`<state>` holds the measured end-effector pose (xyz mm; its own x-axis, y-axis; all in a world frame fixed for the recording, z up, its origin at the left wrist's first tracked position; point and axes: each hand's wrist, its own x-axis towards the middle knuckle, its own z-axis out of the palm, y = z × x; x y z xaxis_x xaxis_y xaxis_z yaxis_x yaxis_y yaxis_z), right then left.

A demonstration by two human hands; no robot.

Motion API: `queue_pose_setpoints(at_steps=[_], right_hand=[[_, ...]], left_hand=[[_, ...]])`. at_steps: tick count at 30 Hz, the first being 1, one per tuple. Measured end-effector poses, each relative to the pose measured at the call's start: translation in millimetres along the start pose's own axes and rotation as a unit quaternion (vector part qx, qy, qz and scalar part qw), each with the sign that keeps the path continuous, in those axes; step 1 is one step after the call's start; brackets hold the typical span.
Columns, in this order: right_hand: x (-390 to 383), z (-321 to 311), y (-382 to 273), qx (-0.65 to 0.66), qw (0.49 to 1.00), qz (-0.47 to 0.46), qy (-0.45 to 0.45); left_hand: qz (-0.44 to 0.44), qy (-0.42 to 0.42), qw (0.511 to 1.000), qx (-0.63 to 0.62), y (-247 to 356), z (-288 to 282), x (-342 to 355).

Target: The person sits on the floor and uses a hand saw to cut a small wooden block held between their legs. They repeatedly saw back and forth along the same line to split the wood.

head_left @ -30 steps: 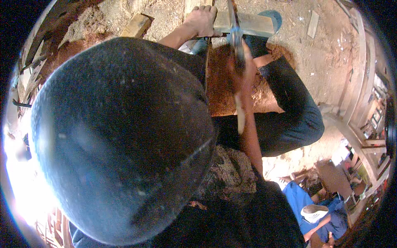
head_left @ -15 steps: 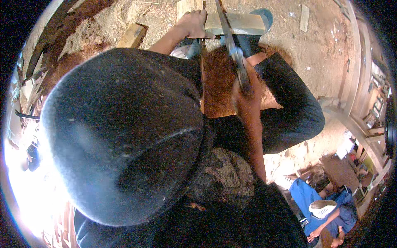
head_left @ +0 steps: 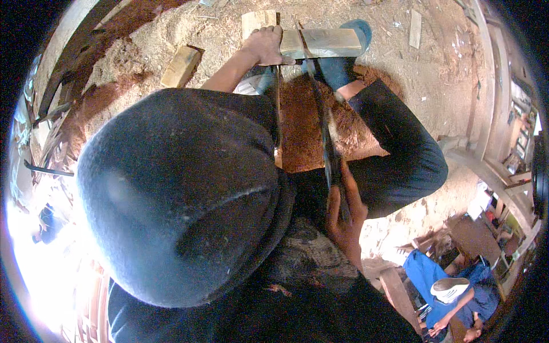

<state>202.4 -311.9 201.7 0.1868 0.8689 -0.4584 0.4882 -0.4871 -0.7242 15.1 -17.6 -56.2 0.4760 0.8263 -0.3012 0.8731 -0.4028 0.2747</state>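
Note:
My right hand (head_left: 346,217) is closed on the handle end of a long, narrow handsaw (head_left: 320,108), close to my body. The saw's blade runs away from me, and its far part crosses a pale wooden block (head_left: 334,43) near the block's left end. My left hand (head_left: 265,46) grips the wood just left of the blade, with the thumb along the near edge. Past that hand shows another pale wood piece (head_left: 259,22); whether it joins the block cannot be told. A thin upright strip (head_left: 279,114) runs from beside my left hand toward me.
A loose wood offcut (head_left: 180,66) lies on the sawdust-covered ground at left, and a flat slat (head_left: 415,28) at far right. My shod foot (head_left: 360,37) is by the block's right end. A dark hat (head_left: 183,194) hides much of the left. Another person (head_left: 452,291) sits at lower right.
My right hand has drawn the saw back toward my body, and the blade has swung slightly. My left hand stays on the wood. The view has shifted a little.

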Motion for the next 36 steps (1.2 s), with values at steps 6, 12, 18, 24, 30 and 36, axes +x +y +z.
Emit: queue_pose_setpoints(at_steps=[6,12,18,24,30,36], right_hand=[[72.1,35.2,11.3,-0.035,0.994,-0.074,0.065],[20.1,30.4,27.6,0.028,0.991,-0.108,0.075],[122.2,50.2,22.4,-0.009,0.986,-0.152,0.067],[66.6,58.0,53.0,-0.013,0.978,-0.190,0.088],[163.3,72.1,17.9,0.120,0.980,-0.157,0.007],[84.3,71.5,45.2,-0.002,0.982,-0.175,0.074]], left_hand=[[0.019,0.001,0.999,-0.033,12.6,10.6,9.7],[-0.012,0.001,1.000,-0.003,-4.2,4.4,-1.7],[0.020,-0.026,0.999,-0.027,18.1,1.6,6.1],[-0.040,-0.005,0.999,0.022,4.7,2.2,-14.7],[-0.045,-0.031,0.998,0.013,24.6,-7.1,-10.1],[-0.073,-0.016,0.996,0.044,17.3,-5.0,-23.7]])
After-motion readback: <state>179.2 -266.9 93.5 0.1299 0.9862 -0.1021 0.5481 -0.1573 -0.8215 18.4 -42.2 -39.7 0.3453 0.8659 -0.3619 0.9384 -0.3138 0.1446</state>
